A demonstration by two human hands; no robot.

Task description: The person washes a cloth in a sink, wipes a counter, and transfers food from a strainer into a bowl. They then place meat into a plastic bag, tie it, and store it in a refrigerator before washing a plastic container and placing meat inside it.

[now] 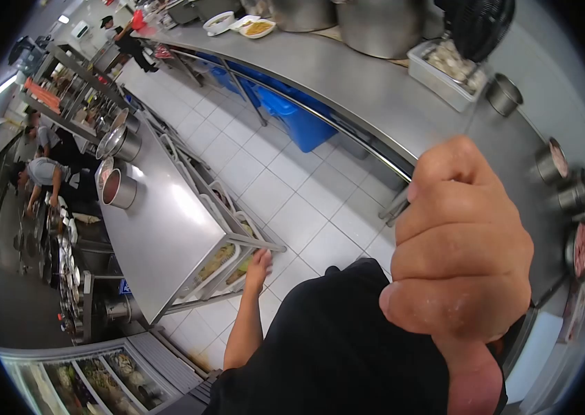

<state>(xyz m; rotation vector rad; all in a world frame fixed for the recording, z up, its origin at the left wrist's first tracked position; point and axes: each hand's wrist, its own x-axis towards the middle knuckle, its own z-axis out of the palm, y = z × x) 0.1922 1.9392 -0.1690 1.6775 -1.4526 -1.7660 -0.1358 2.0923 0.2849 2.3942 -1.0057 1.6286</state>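
Observation:
My right hand (462, 238) is raised close to the camera in a tight fist, fingers curled in and nothing showing between them. It covers part of the long steel counter (368, 90) behind it. Lower and farther away, my left hand (258, 270) hangs beside the corner of a steel table (161, 218), its fingers loosely extended and holding nothing. Trays of food (216, 266) sit on the rack beneath that table, right by the left hand.
Metal pots (121, 188) stand on the table's far side. Along the counter are a white tub (444, 76), a black fan (482, 28) and a bowl of meat (581, 249). A blue bin (299, 121) stands underneath. Co-workers (50, 173) are at the left.

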